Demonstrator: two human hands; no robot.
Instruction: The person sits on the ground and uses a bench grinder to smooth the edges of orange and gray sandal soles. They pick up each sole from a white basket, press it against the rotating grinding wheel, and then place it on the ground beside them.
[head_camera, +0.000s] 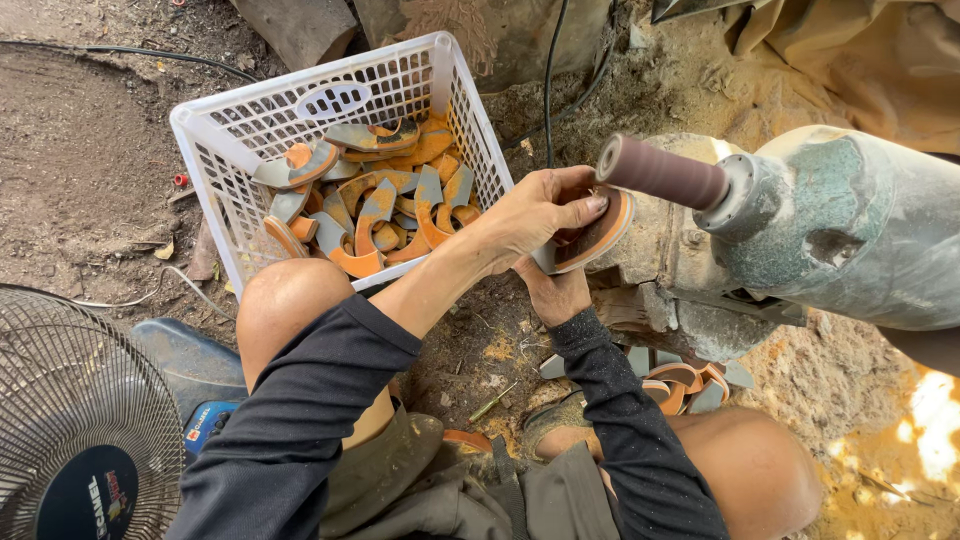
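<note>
Shoe-sole piece (592, 235), orange with a grey layer, was held just under the sanding drum (662, 172) of a green motor (850, 235), near it; contact could not be confirmed. Left hand (535, 215) was closed over its upper edge, fingers (585, 205) pressed flat on the face. Right hand (556, 292) gripped it from below, fingers mostly hidden. Similar pieces filled the white plastic basket (215, 130) at left; a few (685, 385) lay on the ground beneath the motor.

White basket (205, 125) of orange-grey pieces (375, 210); fan (70, 420); black cable (549, 80).
</note>
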